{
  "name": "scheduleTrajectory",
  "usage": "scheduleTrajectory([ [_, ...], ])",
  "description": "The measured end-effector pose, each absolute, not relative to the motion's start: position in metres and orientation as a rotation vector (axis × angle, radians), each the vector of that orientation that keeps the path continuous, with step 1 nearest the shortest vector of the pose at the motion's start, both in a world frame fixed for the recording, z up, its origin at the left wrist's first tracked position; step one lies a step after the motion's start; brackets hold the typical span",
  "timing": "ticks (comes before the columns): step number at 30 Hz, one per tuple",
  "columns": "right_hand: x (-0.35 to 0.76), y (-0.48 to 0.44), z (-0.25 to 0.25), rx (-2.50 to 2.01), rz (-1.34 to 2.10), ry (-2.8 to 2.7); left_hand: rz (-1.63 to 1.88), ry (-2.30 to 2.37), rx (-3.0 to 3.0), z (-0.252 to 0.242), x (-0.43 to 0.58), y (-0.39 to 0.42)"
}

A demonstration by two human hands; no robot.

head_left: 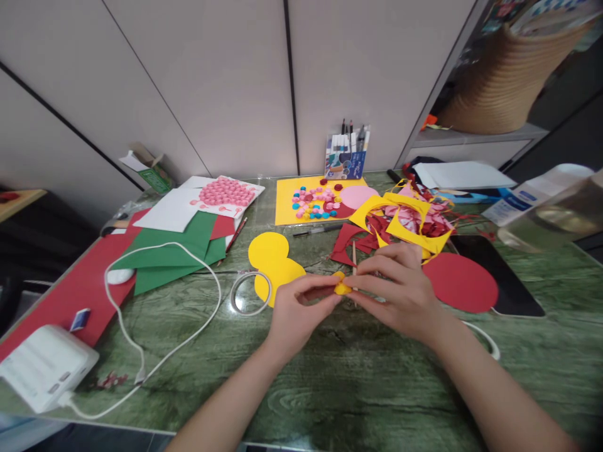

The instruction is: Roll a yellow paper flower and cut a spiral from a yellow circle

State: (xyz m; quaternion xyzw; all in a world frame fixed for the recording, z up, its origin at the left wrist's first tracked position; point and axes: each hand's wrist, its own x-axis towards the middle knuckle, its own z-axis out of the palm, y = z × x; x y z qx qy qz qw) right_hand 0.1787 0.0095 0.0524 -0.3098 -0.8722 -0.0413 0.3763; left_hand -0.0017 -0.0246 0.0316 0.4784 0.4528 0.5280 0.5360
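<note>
My left hand (pixel 299 307) pinches a small curled piece of yellow paper (pixel 342 287) between thumb and fingertips. From the other side, the fingers of my right hand (pixel 400 285) close on the same piece. A thin wooden stick (pixel 354 252) rises upright by my right fingertips; my fingers hide how it is held. Left of my hands lie overlapping yellow paper circles (pixel 267 250), with a roll of tape (pixel 233 300) resting against them. Beside my right hand is a large red paper circle (pixel 464 282), partly over a dark tablet (pixel 513 289).
Small colored paper balls (pixel 313 204) cover a yellow sheet (pixel 282 213) at the back. Cut paper scraps (pixel 414 216) pile up behind my right hand. At left, a white cable (pixel 186 339) loops from a white box (pixel 51 364). A clear container (pixel 556 216) stands right.
</note>
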Motion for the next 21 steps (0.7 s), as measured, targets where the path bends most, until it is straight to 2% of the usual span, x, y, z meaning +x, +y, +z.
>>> scheduleTrajectory([
  [21,0.1782,0.0105,0.0518,-0.853,-0.007,-2.261,1.272,1.16,1.279,0.026,-0.0002,-0.0246],
])
